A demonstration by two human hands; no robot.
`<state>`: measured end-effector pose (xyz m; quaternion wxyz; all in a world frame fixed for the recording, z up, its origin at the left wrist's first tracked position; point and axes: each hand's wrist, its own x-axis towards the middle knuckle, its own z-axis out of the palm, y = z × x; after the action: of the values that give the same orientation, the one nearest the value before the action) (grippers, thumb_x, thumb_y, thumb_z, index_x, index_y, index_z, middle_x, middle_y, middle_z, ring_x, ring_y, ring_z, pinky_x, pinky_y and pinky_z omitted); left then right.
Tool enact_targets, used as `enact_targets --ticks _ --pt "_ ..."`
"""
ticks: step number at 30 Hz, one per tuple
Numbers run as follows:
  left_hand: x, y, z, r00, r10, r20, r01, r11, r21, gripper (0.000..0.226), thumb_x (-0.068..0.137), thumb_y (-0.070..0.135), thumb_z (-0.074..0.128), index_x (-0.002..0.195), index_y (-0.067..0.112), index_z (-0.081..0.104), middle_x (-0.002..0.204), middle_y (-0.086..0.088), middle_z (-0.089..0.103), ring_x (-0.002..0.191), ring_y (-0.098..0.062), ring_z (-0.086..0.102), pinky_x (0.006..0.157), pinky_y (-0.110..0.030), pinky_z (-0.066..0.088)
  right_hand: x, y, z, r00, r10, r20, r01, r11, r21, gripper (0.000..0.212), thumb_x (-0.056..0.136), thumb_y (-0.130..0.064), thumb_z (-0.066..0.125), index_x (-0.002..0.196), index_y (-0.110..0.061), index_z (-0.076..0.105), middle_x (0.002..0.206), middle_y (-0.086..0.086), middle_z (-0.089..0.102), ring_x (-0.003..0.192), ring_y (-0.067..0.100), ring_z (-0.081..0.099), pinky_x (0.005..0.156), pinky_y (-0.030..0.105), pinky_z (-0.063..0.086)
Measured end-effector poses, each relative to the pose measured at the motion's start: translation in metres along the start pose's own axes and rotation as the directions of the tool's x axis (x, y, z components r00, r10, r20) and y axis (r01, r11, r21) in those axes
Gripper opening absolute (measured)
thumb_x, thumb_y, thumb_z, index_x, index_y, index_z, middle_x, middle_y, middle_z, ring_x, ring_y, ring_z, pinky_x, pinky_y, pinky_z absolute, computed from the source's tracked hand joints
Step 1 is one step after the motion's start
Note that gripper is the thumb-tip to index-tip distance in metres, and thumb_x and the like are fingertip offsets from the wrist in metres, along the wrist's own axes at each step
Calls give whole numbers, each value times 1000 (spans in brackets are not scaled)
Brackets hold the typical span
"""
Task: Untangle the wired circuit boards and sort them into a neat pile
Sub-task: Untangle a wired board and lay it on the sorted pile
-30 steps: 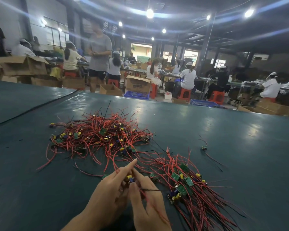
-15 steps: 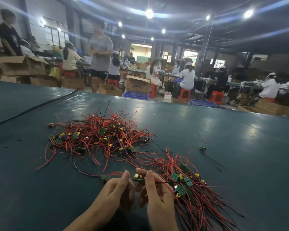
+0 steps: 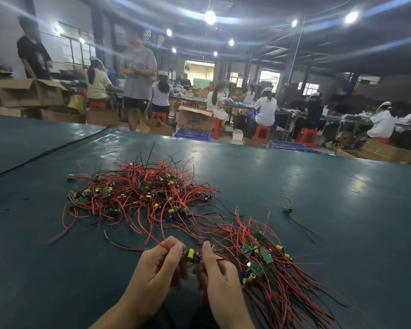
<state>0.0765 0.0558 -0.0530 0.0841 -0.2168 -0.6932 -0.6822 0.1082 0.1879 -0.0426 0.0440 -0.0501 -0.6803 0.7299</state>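
Head view: left hand (image 3: 157, 264), right hand (image 3: 220, 276) grip clamped on wired board (image 3: 189, 254), mid-untangle; next, guessing lay onto pile (image 3: 271, 276).

A factory assembly hall: workers in white shirts (image 3: 266, 110) sit in rows on red plastic stools (image 3: 261, 132), open brown cardboard boxes (image 3: 195, 118) and blue plastic crates (image 3: 192, 134) stand on the floor (image 3: 226, 139), round lamps (image 3: 210, 17) hang under a dark roof (image 3: 318, 43), and red-wired green circuit boards (image 3: 140, 188) lie heaped on a green-covered table (image 3: 318, 186).

Two hands (image 3: 157, 264) (image 3: 220, 276), one held board (image 3: 189, 254), two wired-board heaps (image 3: 140, 193) (image 3: 271, 269), one stray board (image 3: 288, 209)
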Motion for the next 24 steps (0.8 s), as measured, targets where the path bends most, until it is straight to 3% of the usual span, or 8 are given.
enact_targets --ticks 4,7,9,13,15,18,22,24 --pt "-1 1 0 997 -35 64 36 999 -17 34 87 48 52 72 19 57 60 -8 61 52 -23 55 51 -29 46 -2 1 1 998 -60 -8 59 997 -43 51 91 -46 51 48 -19 56 52 0 45 54 13 46 56 26 38" --pt "1 1 -1 990 -92 108 98 994 -57 41 77 56 57 65 16 56 57 -8 60 50 -21 54 51 -27 47 -4 -1 2 984 -170 44 172 985 -36 50 91 -41 49 47 -20 61 43 -5 47 44 10 44 49 23 36" --pt "2 2 0 975 -141 170 154 985 -70 44 76 58 58 61 17 60 55 -9 60 50 -18 55 52 -24 46 -4 2 3 970 -226 84 231 972 -47 49 95 -30 49 53 -10 63 44 -3 52 43 5 48 49 17 37" --pt "1 3 2 961 -162 223 189 976 -106 49 85 53 54 68 9 69 52 -9 58 48 -15 54 52 -20 44 -2 9 4 951 -283 124 298 945 -131 48 100 -21 47 60 3 60 53 5 59 56 18 58 60 31 47" --pt "0 4 1 966 -148 211 175 978 -115 61 80 57 58 67 -3 60 50 -9 55 48 -17 52 51 -21 43 -1 9 3 943 -309 125 326 933 -151 47 100 -22 46 62 2 62 54 6 60 58 20 60 63 35 49" --pt "-1 7 1 976 -144 165 164 980 -114 67 75 59 60 64 -7 55 47 -10 53 45 -18 49 49 -21 42 -1 11 1 934 -333 128 353 915 -197 50 101 -25 45 63 1 64 60 13 61 65 28 61 70 46 50" --pt "-1 9 6 989 -116 87 124 989 -84 53 74 51 62 50 5 55 44 -10 49 48 -25 48 57 -41 45 2 11 1 939 -327 105 342 916 -211 46 101 -21 46 67 4 65 64 17 63 68 32 61 71 47 50" --pt "0 11 7 992 -106 64 112 990 -88 46 73 48 62 47 11 55 42 -9 47 46 -26 47 58 -46 45 3 9 1 939 -335 79 343 924 -170 44 99 -20 49 62 2 62 55 4 56 56 18 53 59 38 48"
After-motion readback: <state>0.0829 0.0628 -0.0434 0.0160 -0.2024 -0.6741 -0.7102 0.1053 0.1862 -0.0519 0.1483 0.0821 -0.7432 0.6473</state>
